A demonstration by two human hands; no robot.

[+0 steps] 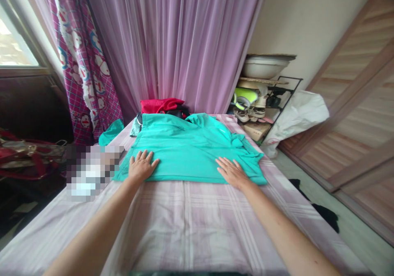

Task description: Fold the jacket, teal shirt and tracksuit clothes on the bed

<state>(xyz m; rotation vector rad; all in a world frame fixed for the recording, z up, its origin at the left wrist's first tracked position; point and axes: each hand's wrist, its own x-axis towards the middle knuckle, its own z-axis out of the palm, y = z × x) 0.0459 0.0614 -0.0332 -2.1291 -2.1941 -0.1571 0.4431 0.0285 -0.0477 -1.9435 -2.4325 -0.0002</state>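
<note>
A turquoise shirt [181,153] lies spread sideways across a plaid bed sheet [184,222], its near edge fairly straight. Bunched folds show at its right end and along the far right. My left hand [142,165] rests flat on the left part of the shirt, fingers spread. On the right part, my right hand [233,172] also lies palm down with its fingers stretched out. Neither hand grips the cloth. Just beyond the shirt sits a pile with a red garment [161,105] on top and darker cloth under it.
Purple curtains [184,42] hang behind the far edge. On the right stand a rack [286,103] with shoes and a basin [266,67], a white bag [303,112] and wooden doors [353,116]. A pixelated patch [89,175] covers something at left; red-framed items [24,157] lie beyond.
</note>
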